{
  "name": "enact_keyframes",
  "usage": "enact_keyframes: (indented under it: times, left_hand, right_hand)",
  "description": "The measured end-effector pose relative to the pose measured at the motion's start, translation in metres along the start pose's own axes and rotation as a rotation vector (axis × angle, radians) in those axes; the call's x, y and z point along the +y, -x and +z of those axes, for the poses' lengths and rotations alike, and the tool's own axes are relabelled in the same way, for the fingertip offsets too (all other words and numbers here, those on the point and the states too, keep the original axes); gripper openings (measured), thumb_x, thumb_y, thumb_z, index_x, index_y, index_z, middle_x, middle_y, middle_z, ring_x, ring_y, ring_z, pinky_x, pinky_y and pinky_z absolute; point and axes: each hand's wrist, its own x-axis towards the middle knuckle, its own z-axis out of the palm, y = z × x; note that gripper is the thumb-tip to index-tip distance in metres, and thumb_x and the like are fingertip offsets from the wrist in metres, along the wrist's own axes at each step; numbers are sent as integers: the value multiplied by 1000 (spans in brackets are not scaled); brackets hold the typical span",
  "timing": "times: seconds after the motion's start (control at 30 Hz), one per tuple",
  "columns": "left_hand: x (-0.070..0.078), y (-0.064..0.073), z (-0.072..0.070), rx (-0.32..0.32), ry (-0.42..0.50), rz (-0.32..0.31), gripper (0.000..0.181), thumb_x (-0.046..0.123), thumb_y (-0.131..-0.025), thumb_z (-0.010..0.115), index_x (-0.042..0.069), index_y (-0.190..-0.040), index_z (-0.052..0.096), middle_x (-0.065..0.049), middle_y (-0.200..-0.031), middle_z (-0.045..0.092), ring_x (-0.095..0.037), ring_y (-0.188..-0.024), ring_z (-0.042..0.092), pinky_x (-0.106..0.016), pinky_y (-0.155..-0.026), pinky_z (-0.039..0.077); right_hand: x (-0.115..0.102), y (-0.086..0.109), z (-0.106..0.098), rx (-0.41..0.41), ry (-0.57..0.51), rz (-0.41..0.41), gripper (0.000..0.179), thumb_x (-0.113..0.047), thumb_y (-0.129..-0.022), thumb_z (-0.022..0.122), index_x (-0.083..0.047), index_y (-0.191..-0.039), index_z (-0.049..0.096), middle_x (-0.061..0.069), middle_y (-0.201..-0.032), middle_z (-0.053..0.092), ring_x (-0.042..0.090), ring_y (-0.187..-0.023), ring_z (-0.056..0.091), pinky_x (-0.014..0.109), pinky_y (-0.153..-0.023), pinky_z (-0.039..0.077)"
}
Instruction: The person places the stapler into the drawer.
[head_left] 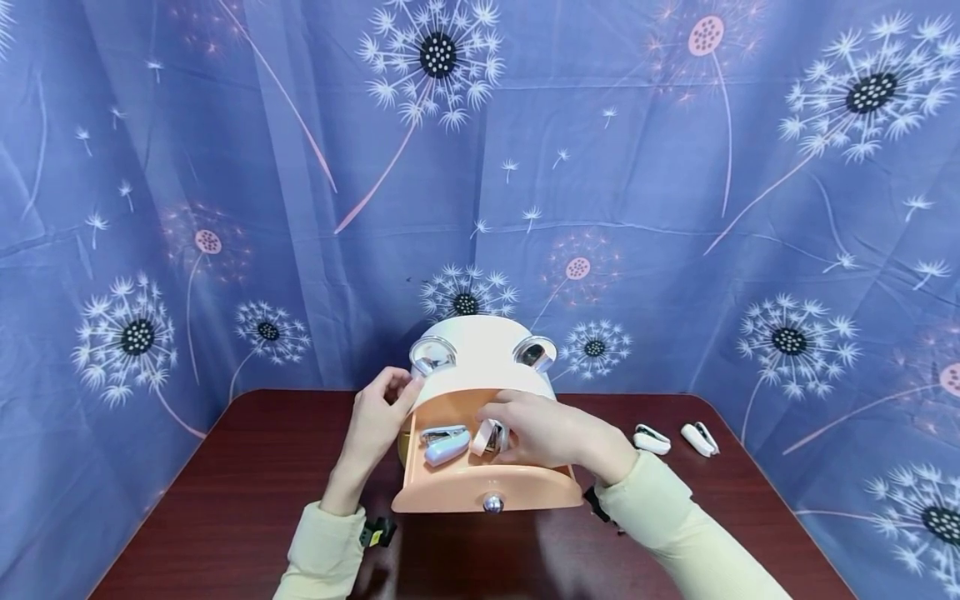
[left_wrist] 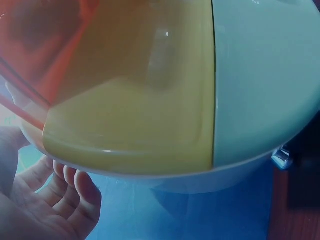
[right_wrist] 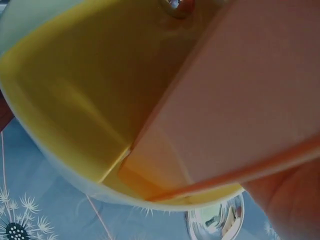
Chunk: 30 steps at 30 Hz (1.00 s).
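Observation:
A white rounded cabinet (head_left: 480,354) stands on the table with its peach-orange drawer (head_left: 442,492) pulled out. Inside the drawer lies a pearly lilac-blue stapler (head_left: 447,447). Beside it my right hand (head_left: 551,429) reaches in from the right and grips a pale pink-and-white stapler (head_left: 486,439), partly hidden by the fingers. My left hand (head_left: 378,421) is at the cabinet's left side, fingertips right at the white shell, fingers loosely bent. From the left wrist view, a yellow drawer (left_wrist: 135,120) and a pale green drawer (left_wrist: 265,85) are closed below the orange one.
Two white staplers, a nearer one (head_left: 651,439) and a farther-right one (head_left: 701,439), lie on the dark red-brown table (head_left: 285,467). Round mirror-like discs (head_left: 432,356) stick out at the cabinet's upper sides. A blue dandelion-print curtain (head_left: 315,208) hangs behind.

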Motion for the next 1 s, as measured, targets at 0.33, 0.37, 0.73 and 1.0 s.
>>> enact_keyframes:
  times: [0.33, 0.37, 0.73, 1.0]
  left_hand:
    - [2, 0, -1, -5, 4, -3, 20, 32, -93, 69, 13, -94, 65, -1, -74, 53, -18, -66, 49, -26, -59, 38]
    - [2, 0, -1, -4, 3, -4, 20, 33, -93, 69, 13, -94, 65, -1, -74, 53, -18, -66, 49, -26, -59, 38]
    - [0, 0, -1, -6, 1, -7, 19, 31, -93, 69, 13, -94, 65, -2, -75, 53, -18, -66, 49, -26, -59, 38]
    - [0, 0, -1, -8, 10, -11, 19, 31, -93, 69, 12, -94, 65, -2, -75, 53, -18, -67, 49, -26, -58, 38]
  right_hand:
    - [-4, -9, 2, -37, 46, 26, 45, -23, -84, 78, -9, -123, 61, 2, -105, 60, 14, -91, 55, 28, -79, 47]
    - [-4, -9, 2, -42, 41, 32, 45, -23, -84, 78, -9, -124, 61, 3, -106, 60, 14, -93, 55, 28, -80, 47]
    - [-4, -5, 3, -23, -2, -3, 41, -24, -91, 71, -8, -127, 59, 4, -114, 61, 16, -100, 56, 30, -87, 46]
    - [1, 8, -3, 50, -158, -39, 36, -25, -100, 58, -7, -130, 57, 3, -121, 60, 17, -109, 56, 35, -94, 44]
